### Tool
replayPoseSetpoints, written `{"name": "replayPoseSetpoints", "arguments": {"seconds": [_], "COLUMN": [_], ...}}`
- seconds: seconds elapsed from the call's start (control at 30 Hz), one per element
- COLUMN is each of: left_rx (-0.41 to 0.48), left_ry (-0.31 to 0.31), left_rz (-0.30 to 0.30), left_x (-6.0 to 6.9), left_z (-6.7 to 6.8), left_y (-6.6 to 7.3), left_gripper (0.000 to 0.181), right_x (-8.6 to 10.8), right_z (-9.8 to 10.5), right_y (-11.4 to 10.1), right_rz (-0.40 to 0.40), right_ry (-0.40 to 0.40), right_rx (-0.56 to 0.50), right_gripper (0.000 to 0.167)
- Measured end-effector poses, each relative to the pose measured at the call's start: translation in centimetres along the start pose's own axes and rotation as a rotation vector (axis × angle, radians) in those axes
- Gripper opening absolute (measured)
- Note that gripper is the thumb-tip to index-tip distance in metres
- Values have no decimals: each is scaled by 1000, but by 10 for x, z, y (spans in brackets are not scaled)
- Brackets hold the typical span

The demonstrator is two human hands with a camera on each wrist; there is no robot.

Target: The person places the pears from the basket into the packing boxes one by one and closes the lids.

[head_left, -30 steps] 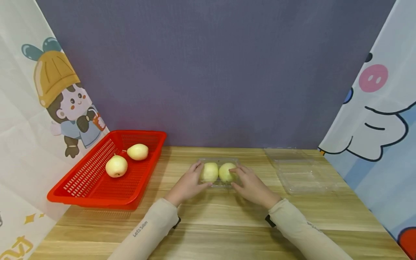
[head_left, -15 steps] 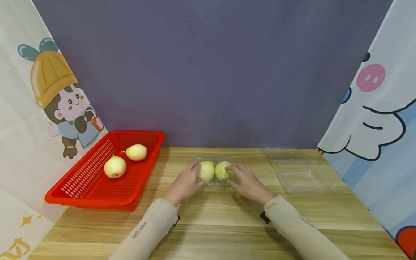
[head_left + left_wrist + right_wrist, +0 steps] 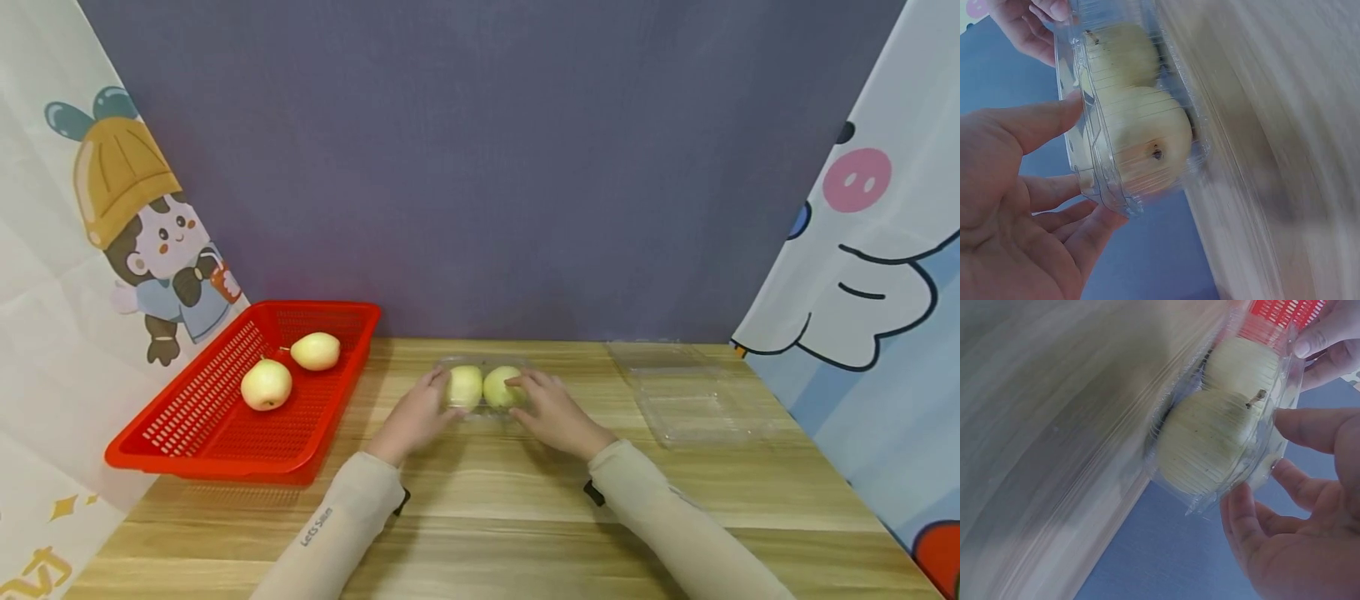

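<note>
Two pale yellow pears (image 3: 1147, 140) sit side by side inside a clear plastic fruit box (image 3: 1175, 495), seen at mid-table in the head view. My left hand (image 3: 414, 417) grips the box's left end, thumb on the near side and fingers round the rim. At the opposite end, my right hand (image 3: 557, 415) holds the rim the same way, as the right wrist view shows. Ribbed clear walls surround the fruit. Whether the box touches the table is hard to tell.
A red plastic basket (image 3: 318, 433) with two more pears (image 3: 267, 384) stands at the left. Toward the right lies another clear plastic box (image 3: 701, 408), opened out. A dark grey-blue panel (image 3: 480, 167) rises behind the wooden table (image 3: 487, 542).
Both hands have shifted left and slightly away from me, carrying the box and its two pears along. The basket and the other box stay put.
</note>
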State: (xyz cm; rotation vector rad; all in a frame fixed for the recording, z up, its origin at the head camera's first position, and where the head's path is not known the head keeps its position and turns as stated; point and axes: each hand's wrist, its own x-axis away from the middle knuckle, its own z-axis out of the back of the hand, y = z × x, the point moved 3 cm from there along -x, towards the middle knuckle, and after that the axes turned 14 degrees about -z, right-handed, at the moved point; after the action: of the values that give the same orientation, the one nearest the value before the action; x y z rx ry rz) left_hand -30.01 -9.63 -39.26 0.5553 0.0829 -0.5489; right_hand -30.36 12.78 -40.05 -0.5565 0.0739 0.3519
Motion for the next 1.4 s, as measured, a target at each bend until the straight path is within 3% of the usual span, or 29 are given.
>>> {"name": "replayPoseSetpoints", "arguments": {"seconds": [0.53, 1.03, 1.4], "left_rx": [-35, 7, -37], "left_ry": [32, 73, 123], "left_rz": [9, 19, -28], "left_x": [1, -1, -1], "left_z": [10, 14, 18], "left_y": [-17, -30, -46], "left_gripper": [71, 69, 65], "right_x": [-19, -30, -47], "right_z": [-12, -18, -30], "right_y": [-11, -17, -28], "right_rz": [-37, -63, -41], "right_ry": [-34, -36, -22], "right_rx": [-16, -52, -50], "right_gripper": [47, 48, 45]}}
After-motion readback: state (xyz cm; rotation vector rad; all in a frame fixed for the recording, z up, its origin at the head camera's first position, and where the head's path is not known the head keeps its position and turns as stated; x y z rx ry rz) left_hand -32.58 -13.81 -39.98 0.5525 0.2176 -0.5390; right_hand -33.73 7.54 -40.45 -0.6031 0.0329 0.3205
